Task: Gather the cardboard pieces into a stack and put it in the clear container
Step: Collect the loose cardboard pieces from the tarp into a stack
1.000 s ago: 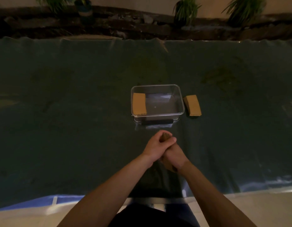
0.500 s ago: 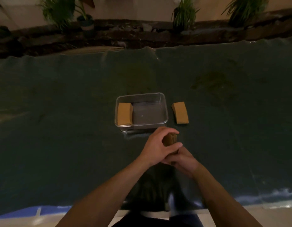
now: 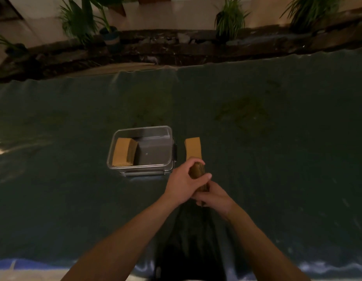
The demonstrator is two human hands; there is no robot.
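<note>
A clear container (image 3: 170,138) sits on the dark green table cover, a little left of centre. A cardboard stack (image 3: 123,152) lies against the container's left inner wall. A second cardboard stack (image 3: 193,148) lies on the cover just right of the container. My left hand (image 3: 182,182) and my right hand (image 3: 214,197) together grip a third, darker cardboard stack (image 3: 198,170), held on edge above the cover in front of the container's right corner. Most of that stack is hidden by my fingers.
The green table cover (image 3: 277,159) spreads wide on both sides. Beyond its far edge runs a dark stone ledge (image 3: 176,47) with potted plants (image 3: 229,19). The near table edge (image 3: 34,270) shows pale at the bottom.
My view has tilted, so the container sits lower and further left in the frame. My hands have lifted the held stack forward and right, closer to the container's right corner.
</note>
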